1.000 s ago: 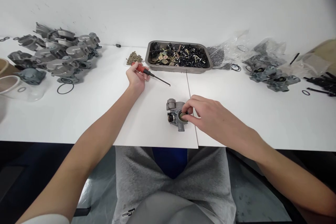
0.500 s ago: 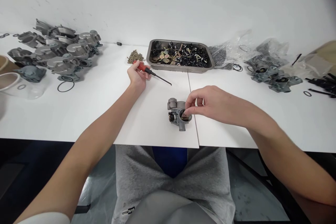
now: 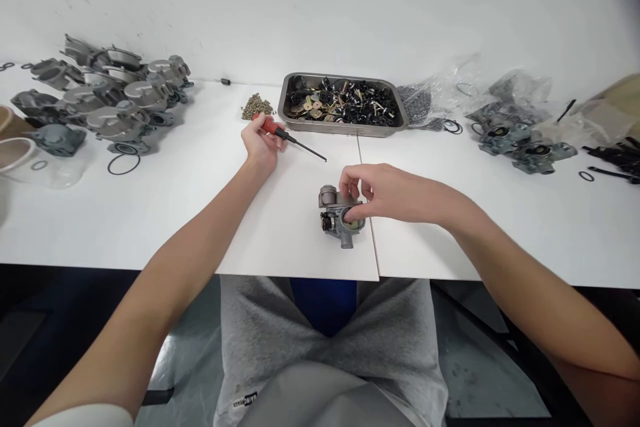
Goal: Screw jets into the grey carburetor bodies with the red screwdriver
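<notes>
Some bare table (image 3: 280, 240) separates carburetor (image 3: 339, 219) from front edge (image 3: 300, 276).

A head-worn camera looks forward and down over the lap (image 3: 265, 327) and white table (image 3: 180, 197).

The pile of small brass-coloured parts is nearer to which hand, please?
Left: the left hand, holding the screwdriver, is just in front of the pile; the right hand is farther, at the metal housing.
</notes>
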`<state>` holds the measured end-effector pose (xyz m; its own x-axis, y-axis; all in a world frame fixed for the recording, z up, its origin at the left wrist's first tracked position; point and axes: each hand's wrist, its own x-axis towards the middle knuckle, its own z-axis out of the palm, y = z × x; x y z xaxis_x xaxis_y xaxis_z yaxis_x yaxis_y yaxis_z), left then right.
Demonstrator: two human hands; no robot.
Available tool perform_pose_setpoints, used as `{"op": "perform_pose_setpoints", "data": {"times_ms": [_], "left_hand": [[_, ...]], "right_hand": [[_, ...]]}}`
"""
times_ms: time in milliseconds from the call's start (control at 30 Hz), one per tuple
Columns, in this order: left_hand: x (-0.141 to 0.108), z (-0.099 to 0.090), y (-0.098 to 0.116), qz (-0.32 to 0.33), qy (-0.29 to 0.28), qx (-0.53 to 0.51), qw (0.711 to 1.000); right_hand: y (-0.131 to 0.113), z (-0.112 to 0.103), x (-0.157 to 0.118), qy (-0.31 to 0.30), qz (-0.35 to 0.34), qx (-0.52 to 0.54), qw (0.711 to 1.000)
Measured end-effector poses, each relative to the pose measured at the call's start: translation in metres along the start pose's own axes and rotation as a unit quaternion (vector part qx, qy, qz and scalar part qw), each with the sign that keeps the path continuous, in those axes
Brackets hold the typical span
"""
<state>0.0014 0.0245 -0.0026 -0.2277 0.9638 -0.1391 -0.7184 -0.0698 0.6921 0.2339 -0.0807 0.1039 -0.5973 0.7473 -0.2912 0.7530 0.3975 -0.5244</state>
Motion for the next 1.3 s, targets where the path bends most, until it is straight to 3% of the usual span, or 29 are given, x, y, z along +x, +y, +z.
{"op": "perform_pose_setpoints", "data": {"times_ms": [133, 200, 333, 433, 733, 1300], "left_hand": [[0.0, 0.0, 0.0, 0.006, -0.006, 0.009, 1.0], [-0.001, 0.0, 0.001, 0.006, -0.006, 0.009, 1.0], [-0.003, 0.002, 0.0, 0.005, -0.011, 0.009, 1.0], [-0.006, 0.004, -0.002, -0.005, -0.017, 0.011, 1.0], [-0.009, 0.006, -0.005, -0.006, -0.028, 0.038, 0.999], [-0.01, 0.007, -0.005, -0.006, -0.019, 0.052, 0.998]], "right_hand": [[0.015, -0.01, 0.007, -0.016, -0.028, 0.072, 0.997], [0.031, -0.01, 0.017, 0.029, -0.035, 0.135, 0.99], [0.067, 0.006, 0.049, 0.175, -0.023, 0.192, 0.965], [0.081, 0.023, 0.066, 0.18, -0.026, 0.181, 0.967], [0.082, 0.046, 0.075, 0.269, -0.067, 0.185, 0.943], [0.078, 0.052, 0.078, 0.285, -0.075, 0.188, 0.937]]}}
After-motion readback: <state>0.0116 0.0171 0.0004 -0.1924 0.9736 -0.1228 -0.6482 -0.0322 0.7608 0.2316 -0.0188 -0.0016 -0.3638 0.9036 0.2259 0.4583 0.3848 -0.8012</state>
